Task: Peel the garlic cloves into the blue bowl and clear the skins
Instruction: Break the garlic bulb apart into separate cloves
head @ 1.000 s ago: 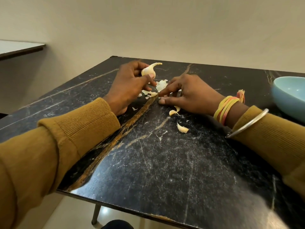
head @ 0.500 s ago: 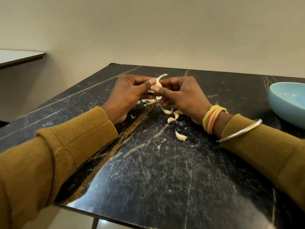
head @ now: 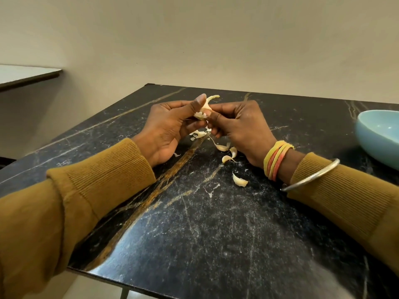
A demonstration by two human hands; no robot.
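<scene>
Black marble table [head: 216, 234] against a plain wall, with a garlic clove [head: 206, 104] held up between two hands.
Both the left hand [head: 168, 130] and the right hand [head: 239, 126] pinch the clove between thumb and fingertips, just above loose skins [head: 224, 147] scattered on the tabletop. The blue bowl [head: 375, 137] sits well apart at the right edge.

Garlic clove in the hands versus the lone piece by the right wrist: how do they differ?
The garlic clove is pinched between left hand and right hand above the table; the lone piece lies on it untouched. The clove's skin is ragged; the lone piece looks smooth. Both are pale.
</scene>
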